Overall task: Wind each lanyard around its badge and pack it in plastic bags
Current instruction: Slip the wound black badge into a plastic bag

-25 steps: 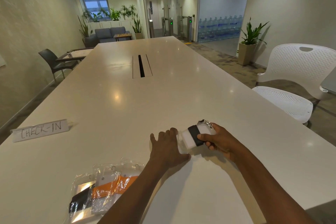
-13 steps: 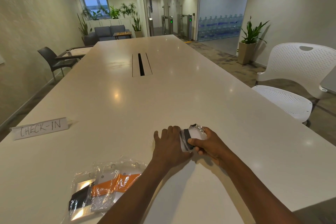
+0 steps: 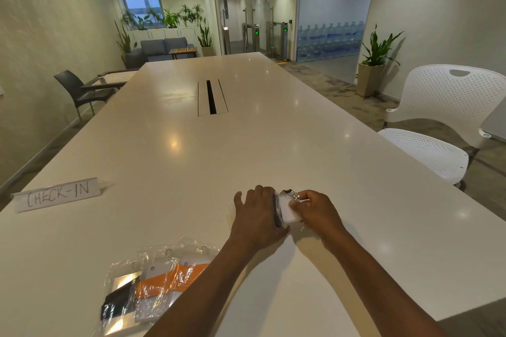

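While left hand (image 3: 257,213) rests flat, right hand (image 3: 315,210) grips badge (image 3: 287,209).

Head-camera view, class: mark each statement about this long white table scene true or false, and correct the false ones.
1. The right hand grips a white badge wound with a black lanyard. True.
2. The handwritten paper sign reads CHECK-OUT. False: it reads CHECK-IN.
3. The clear plastic bags already packed lie near the table's front-left edge. True.
4. One packed bag shows a green lanyard. False: orange and black ones show.
5. The left hand rests on the sign. False: it is beside the badge.
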